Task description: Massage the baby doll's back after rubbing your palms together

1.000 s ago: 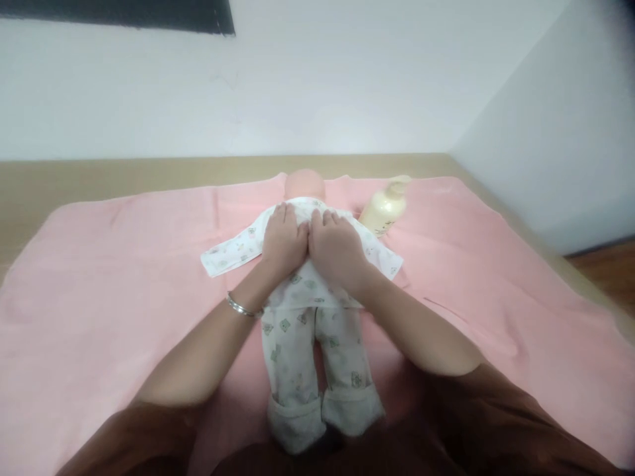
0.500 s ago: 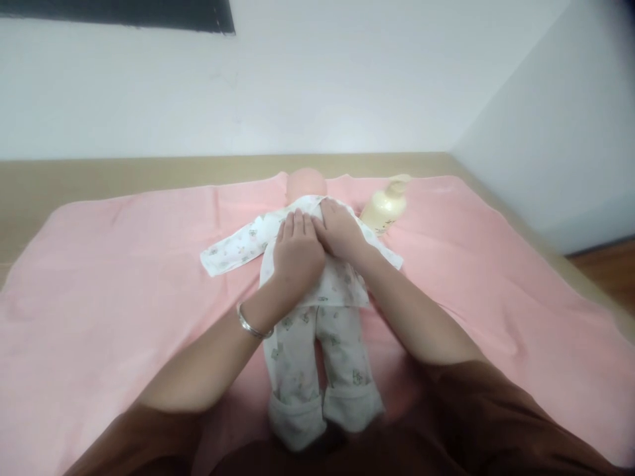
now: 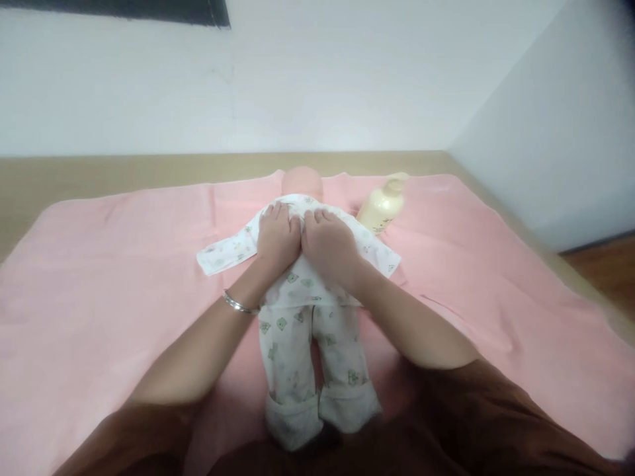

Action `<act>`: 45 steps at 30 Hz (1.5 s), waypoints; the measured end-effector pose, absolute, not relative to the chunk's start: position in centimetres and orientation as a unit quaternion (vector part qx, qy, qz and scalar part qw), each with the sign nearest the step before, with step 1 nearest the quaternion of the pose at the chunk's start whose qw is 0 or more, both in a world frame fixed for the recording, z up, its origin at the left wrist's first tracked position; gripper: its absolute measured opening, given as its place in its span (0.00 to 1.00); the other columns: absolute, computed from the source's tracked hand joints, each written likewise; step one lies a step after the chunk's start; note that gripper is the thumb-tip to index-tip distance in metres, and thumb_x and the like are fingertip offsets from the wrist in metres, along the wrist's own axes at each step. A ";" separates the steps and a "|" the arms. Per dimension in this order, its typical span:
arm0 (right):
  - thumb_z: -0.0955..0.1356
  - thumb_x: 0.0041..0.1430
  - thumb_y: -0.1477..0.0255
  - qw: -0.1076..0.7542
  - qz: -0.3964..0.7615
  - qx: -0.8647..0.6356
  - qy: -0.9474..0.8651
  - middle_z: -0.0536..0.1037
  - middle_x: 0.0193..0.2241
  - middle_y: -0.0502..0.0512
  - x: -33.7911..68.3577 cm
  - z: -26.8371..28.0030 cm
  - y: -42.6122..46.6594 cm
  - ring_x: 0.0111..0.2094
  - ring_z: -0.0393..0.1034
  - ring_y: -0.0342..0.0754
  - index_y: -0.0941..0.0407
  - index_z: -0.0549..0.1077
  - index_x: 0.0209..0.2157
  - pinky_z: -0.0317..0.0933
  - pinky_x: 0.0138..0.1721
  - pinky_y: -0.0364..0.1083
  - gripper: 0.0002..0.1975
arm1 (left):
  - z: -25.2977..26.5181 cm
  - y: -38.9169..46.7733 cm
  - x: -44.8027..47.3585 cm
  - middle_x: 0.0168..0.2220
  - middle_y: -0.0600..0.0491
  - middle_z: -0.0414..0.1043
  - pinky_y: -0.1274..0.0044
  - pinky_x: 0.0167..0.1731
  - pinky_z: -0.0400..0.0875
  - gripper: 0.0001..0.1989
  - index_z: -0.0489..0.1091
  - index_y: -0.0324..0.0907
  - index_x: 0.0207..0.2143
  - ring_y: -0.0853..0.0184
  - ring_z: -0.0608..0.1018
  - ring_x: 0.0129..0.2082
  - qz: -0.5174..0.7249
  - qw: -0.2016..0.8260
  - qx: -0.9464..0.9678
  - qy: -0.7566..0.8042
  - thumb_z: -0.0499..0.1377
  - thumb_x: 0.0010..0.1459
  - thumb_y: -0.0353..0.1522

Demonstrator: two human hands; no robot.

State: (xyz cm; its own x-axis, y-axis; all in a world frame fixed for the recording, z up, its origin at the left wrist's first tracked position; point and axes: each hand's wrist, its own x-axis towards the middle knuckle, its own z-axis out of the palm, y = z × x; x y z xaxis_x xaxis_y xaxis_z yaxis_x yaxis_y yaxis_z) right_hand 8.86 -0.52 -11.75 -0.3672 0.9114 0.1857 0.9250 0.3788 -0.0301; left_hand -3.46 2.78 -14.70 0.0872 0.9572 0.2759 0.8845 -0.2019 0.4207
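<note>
A baby doll (image 3: 313, 344) in a white printed top and trousers lies stretched out, its bare round head (image 3: 302, 182) pointing away from me and no face showing. My left hand (image 3: 278, 237) rests on the upper left part of the doll's top (image 3: 292, 289), its fingers laid on the cloth. Beside it my right hand (image 3: 331, 246) lies on the upper right part, the fingers slightly bent. Both thumbs sit close together along the middle. Neither hand visibly holds anything. The doll's sleeves (image 3: 225, 254) spread out to both sides, and the trouser legs have turned-up cuffs (image 3: 350, 404).
A pale yellow pump bottle (image 3: 381, 208) lies tilted to the right of the doll's head. Under everything spreads a pink blanket (image 3: 124, 284) on a tan surface (image 3: 149, 170). White walls (image 3: 337, 79) rise behind and at the right.
My hands have slid from overlapping right of the doll's middle to lying side by side, the left one moving left and slightly up. My fingers look more bent.
</note>
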 end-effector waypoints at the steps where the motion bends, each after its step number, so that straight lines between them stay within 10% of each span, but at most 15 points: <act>1: 0.52 0.69 0.76 0.105 -0.023 -0.556 -0.824 0.75 0.55 0.75 9.1 -12.1 0.1 0.58 0.68 0.62 0.71 0.69 0.56 0.60 0.60 0.56 0.24 | -14.9 2.7 -3.4 0.59 0.34 0.71 0.56 0.68 0.59 0.24 0.70 0.29 0.52 0.50 0.70 0.63 0.250 0.069 0.735 0.626 0.39 0.66 0.31; 12: 0.56 0.70 0.62 0.172 0.100 -0.601 -0.774 0.62 0.67 0.75 10.6 -13.7 3.1 0.70 0.53 0.65 0.71 0.61 0.64 0.47 0.71 0.61 0.31 | -16.3 3.1 -3.5 0.63 0.33 0.66 0.56 0.69 0.56 0.27 0.65 0.25 0.59 0.48 0.66 0.66 0.272 0.047 0.730 0.625 0.41 0.66 0.33; 25: 0.57 0.70 0.61 0.178 0.167 -0.566 -0.787 0.76 0.54 0.68 12.5 -12.2 3.9 0.54 0.70 0.60 0.62 0.70 0.52 0.63 0.57 0.58 0.22 | -13.6 1.0 -2.8 0.52 0.37 0.74 0.59 0.66 0.65 0.19 0.74 0.32 0.43 0.53 0.73 0.59 0.237 0.079 0.771 0.586 0.44 0.61 0.25; 38: 0.54 0.69 0.76 0.089 -0.015 -0.564 -0.821 0.73 0.55 0.77 9.0 -11.6 -0.5 0.59 0.66 0.64 0.70 0.69 0.53 0.59 0.60 0.58 0.21 | -13.7 3.3 -3.9 0.53 0.42 0.73 0.59 0.63 0.67 0.15 0.69 0.39 0.45 0.54 0.72 0.56 0.279 0.185 0.704 0.626 0.48 0.60 0.31; 45: 0.54 0.66 0.80 0.083 -0.018 -0.549 -0.831 0.76 0.48 0.73 9.1 -11.9 0.4 0.54 0.69 0.61 0.68 0.71 0.49 0.62 0.57 0.56 0.19 | -13.3 2.4 -3.4 0.50 0.33 0.72 0.55 0.61 0.66 0.20 0.69 0.30 0.47 0.48 0.72 0.56 0.189 0.050 0.770 0.608 0.41 0.65 0.30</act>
